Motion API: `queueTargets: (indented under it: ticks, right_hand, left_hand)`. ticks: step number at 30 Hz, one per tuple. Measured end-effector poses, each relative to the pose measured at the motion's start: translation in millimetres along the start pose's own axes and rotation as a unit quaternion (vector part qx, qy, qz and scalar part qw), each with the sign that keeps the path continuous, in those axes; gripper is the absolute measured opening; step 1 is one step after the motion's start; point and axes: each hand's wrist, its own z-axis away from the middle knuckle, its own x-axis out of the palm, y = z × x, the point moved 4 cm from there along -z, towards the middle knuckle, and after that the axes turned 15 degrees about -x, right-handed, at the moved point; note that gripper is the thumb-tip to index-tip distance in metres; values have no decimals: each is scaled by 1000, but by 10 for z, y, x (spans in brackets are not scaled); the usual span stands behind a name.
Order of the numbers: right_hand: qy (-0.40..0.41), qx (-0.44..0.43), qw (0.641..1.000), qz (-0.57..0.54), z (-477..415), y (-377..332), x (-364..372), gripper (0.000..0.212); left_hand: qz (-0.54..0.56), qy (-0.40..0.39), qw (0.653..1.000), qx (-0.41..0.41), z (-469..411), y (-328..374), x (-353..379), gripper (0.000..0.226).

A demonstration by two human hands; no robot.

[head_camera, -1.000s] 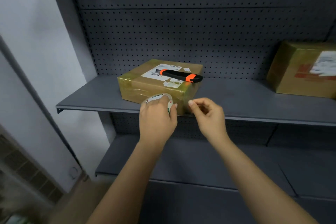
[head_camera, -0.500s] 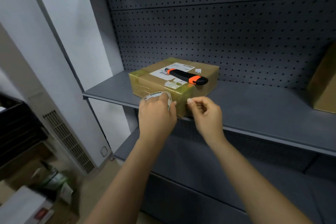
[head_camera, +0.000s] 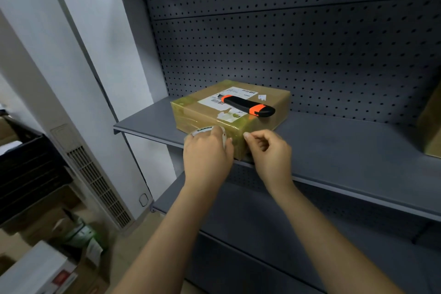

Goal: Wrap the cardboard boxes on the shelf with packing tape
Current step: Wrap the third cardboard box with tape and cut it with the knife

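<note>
My left hand (head_camera: 207, 151) is curled round the tape roll (head_camera: 207, 129), covering most of it; green print on its rim is too small to read. My right hand (head_camera: 270, 150) has thumb and forefinger pinched at the near corner of the cardboard box (head_camera: 195, 113), though I cannot tell if any tape is between them. The box sits on the grey shelf (head_camera: 346, 148), touching both hands. Its white label (head_camera: 230, 95) shows barcodes, with the text illegible. A black-and-orange knife (head_camera: 248, 105) lies on top. A second box (head_camera: 430, 131) is cut off at the right.
</note>
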Motion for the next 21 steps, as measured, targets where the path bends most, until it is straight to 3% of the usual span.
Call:
queueTargets:
  ticks: [3,9,13,16,21]
  right_hand:
    - [-5,-13,999,32,-32,7,0,15]
    - [-18,48,998,48,-130,188,-106,23]
    - [-43,-75,996,26,-233,28,-173,13]
    - [-106,-177,978,24,-331,-111,-136,10]
    - [-210,-226,951,7,-419,-109,20,30]
  left_hand:
    - [-4,1,1000,0,-10,28,31,25]
    - [-32,8,999,-5,-41,36,61,26]
    - [-48,17,999,1,-51,20,76,27]
    - [-46,27,999,11,-49,-4,81,28]
    - [-43,41,998,31,-55,-37,107,27]
